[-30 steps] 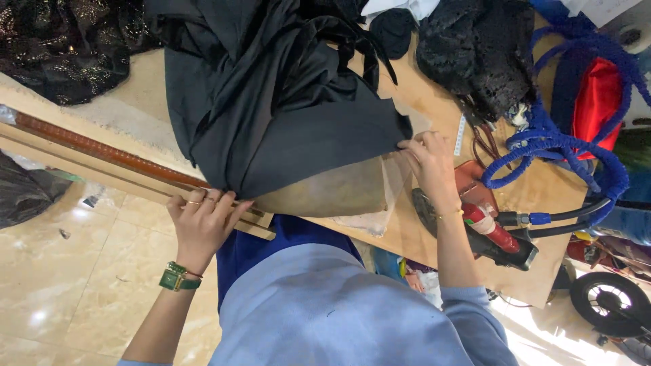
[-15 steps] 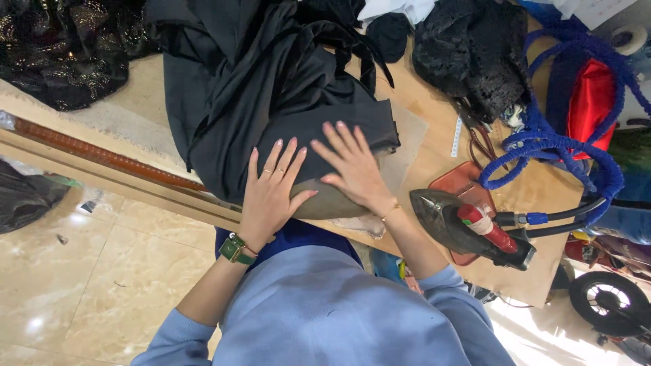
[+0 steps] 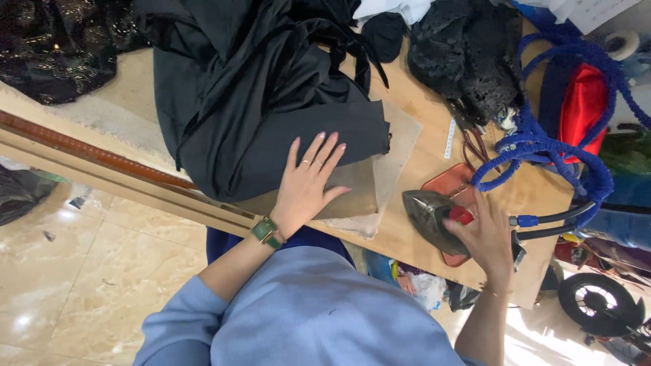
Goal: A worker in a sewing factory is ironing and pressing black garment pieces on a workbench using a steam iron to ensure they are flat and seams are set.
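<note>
The left hand (image 3: 306,184) lies flat and open on the black fabric (image 3: 271,115), which it should keep taut on the counter (image 3: 413,244), while beside the fabric the right hand (image 3: 485,237) grips the iron (image 3: 434,218).

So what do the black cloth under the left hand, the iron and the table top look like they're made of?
The black cloth looks like a smooth woven fabric with a faint sheen, draping in soft folds. The iron appears to be dark, dulled metal with a red handle, probably plastic. The table top looks like bare plywood or board: pale tan, matte.
</note>
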